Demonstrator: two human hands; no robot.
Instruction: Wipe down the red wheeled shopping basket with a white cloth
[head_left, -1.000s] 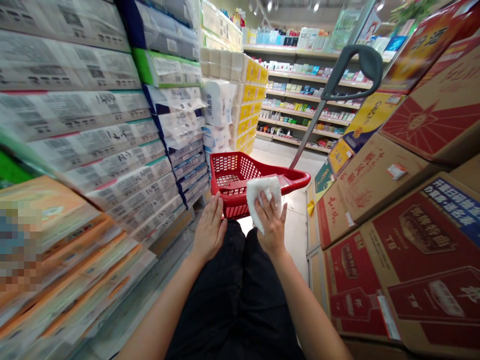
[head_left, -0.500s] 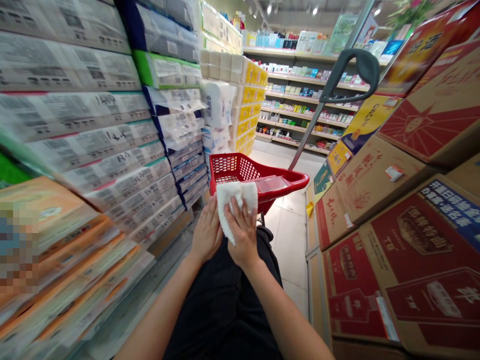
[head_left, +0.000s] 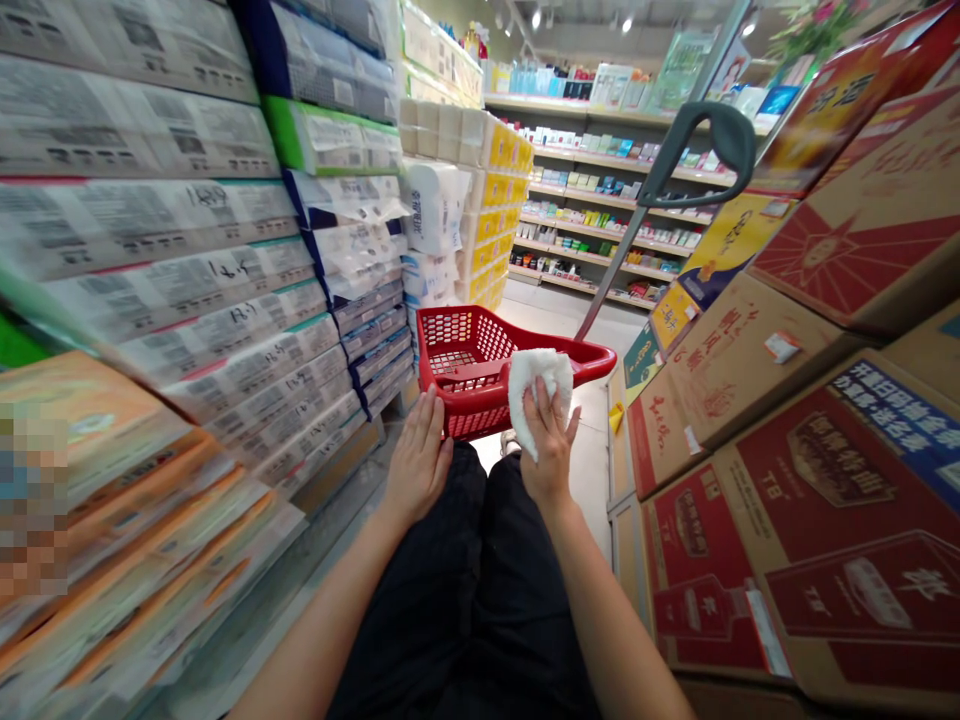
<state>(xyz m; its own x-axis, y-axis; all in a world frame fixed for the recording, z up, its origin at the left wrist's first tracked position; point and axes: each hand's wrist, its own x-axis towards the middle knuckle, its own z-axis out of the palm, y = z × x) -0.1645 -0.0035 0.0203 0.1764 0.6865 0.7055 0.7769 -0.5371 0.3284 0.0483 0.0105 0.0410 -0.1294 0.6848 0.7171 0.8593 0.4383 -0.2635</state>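
A red plastic shopping basket (head_left: 469,372) with perforated walls and a long grey pull handle (head_left: 701,155) stands in front of my knees. My left hand (head_left: 418,450) lies with its fingers stretched along the basket's near left corner, touching it and holding nothing. A folded white cloth (head_left: 531,375) is under my right hand (head_left: 551,440), whose fingers press it against the basket's near right side, by the base of the handle. The cloth covers part of the rim there. Inside the basket I see only the perforated floor and walls.
Paper-goods packs (head_left: 247,310) are stacked high on the left, with orange packs (head_left: 112,560) nearer me. Red and brown cartons (head_left: 817,500) wall the right side. Shelves of small boxed goods (head_left: 600,185) stand beyond the tiled floor (head_left: 540,300).
My right hand has slid the cloth rightward along the basket's near side, toward the handle base. My left hand has stayed at the left corner.
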